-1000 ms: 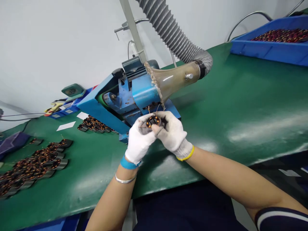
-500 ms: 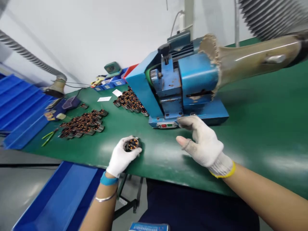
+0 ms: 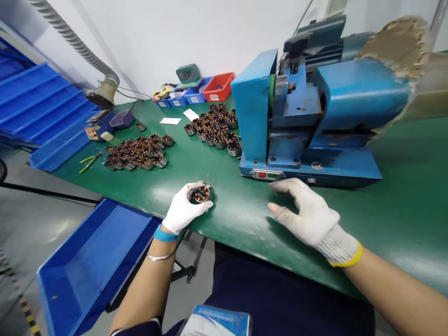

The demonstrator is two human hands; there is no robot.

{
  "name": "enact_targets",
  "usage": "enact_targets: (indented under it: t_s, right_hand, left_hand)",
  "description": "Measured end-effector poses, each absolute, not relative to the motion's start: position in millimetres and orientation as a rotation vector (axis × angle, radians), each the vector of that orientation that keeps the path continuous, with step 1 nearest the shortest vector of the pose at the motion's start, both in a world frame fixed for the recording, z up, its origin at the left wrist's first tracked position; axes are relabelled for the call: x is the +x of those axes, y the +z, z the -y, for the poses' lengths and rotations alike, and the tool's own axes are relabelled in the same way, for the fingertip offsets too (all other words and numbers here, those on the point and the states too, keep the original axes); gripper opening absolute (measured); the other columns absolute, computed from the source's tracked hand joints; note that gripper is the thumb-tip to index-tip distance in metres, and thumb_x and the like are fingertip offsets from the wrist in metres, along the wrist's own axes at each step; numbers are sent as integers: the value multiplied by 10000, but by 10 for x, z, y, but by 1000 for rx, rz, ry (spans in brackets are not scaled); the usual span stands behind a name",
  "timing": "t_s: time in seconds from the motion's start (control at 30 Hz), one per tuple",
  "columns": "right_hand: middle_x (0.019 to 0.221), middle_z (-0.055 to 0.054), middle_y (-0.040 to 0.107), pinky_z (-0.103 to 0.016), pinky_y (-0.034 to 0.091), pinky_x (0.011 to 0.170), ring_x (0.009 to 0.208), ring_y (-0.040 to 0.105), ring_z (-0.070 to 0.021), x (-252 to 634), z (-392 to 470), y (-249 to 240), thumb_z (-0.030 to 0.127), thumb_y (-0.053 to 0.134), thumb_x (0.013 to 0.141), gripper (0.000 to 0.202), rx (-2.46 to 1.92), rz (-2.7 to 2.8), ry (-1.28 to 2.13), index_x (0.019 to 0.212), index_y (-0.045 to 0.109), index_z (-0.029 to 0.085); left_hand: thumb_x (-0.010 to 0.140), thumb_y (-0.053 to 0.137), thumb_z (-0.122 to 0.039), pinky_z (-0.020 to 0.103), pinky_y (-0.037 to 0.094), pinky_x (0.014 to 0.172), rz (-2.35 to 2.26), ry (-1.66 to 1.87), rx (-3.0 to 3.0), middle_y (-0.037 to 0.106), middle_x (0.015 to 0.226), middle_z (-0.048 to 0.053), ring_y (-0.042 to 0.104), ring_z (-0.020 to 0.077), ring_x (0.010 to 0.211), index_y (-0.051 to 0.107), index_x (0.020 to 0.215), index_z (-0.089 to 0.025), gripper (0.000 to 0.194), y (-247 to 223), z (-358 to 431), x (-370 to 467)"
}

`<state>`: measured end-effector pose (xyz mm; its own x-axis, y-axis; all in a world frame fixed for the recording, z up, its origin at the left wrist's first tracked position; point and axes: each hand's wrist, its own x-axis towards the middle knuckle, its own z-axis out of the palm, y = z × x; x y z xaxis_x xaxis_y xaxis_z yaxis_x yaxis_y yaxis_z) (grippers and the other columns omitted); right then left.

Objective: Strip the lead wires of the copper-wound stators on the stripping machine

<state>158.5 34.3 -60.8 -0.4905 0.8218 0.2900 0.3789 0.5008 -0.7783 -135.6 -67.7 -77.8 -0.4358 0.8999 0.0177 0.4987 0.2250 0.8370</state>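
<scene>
My left hand [image 3: 186, 205], in a white glove, grips a motor stator [image 3: 202, 194] just above the green table [image 3: 241, 228]. The stator is a short round metal ring with black inside and orange copper windings; thin wires stick up from it. My right hand [image 3: 306, 212], also gloved with the thumb tip bare, holds nothing, its fingers and thumb spread apart. It hovers in front of the blue machine [image 3: 259, 107], near the red and green switch [image 3: 268, 175]. Further back lie two groups of similar stators, one at left [image 3: 140, 151] and one beside the machine [image 3: 217, 126].
Green-handled pliers [image 3: 90, 162] lie left of the stators. Blue bins [image 3: 194, 97] and a red bin [image 3: 220, 86] line the wall. A flexible duct with a hood [image 3: 105, 91] hangs at left. Below the table edge sits a blue tray [image 3: 91, 261].
The view has swung right and down, so the machine appears larger and the red bin shows more. My left hand keeps its hold on the stator; my right hand stays apart from the switch.
</scene>
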Motion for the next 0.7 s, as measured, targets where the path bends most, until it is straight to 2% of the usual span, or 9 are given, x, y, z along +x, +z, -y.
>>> enact_targets:
  t_s: [0.07,0.17,0.27,0.33,0.43,0.53,0.7]
  right_hand:
    - [1051,-84,673,-400,570,824,932,674,-250,1592,-356,-618,407,613,801,344,-1021,2084,883,1080,640,207]
    - [1040,-82,679,-402,573,812,909,679,-248,1605,-360,-628,410,611,800,334,-1019,2087,907,1069,644,214]
    - [1045,-81,683,-405,577,810,915,687,-249,1608,-349,-637,423,597,807,335,-1031,2095,919,1069,642,219]
    - [1062,-81,683,-416,579,815,934,690,-256,1595,-335,-646,434,585,813,338,-1043,2118,923,1074,640,227]
    - [1078,-81,689,-442,576,834,950,694,-268,1554,-303,-669,424,565,822,312,-1056,2189,917,1062,649,243]
    - [1104,-79,695,-471,565,874,958,693,-280,1517,-274,-702,413,554,828,285,-1060,2280,866,1044,661,261]
    - [1120,-78,689,-457,587,820,965,694,-281,1538,-283,-749,448,544,835,303,-1011,2471,789,1058,662,280]
  left_hand:
    - [591,831,-477,424,473,1059,-2072,1047,1315,683,1219,118,644,277,1151,579,1174,-182,700,-786,640,-1483]
    - [682,713,-606,432,477,1043,-2465,806,1239,652,1263,137,623,304,1183,525,1275,-191,748,-750,538,-1782]
    - [734,599,-674,588,369,1083,-2792,632,1099,511,1375,292,475,445,1314,439,1342,-76,867,-697,463,-2028]
    - [755,562,-670,630,312,1093,-2823,553,1163,445,1406,345,378,494,1366,448,1308,-28,855,-691,452,-2060]
    - [784,524,-668,565,288,1135,-2691,408,1439,416,1475,283,316,445,1423,499,1285,-67,783,-739,419,-1944]
    - [776,516,-716,484,253,1181,-2511,311,1665,338,1562,198,264,372,1471,459,1379,-115,853,-792,256,-1899]
    - [816,481,-703,406,208,1210,-2472,304,1708,322,1580,151,260,307,1485,423,1435,-121,851,-745,-150,-2429]
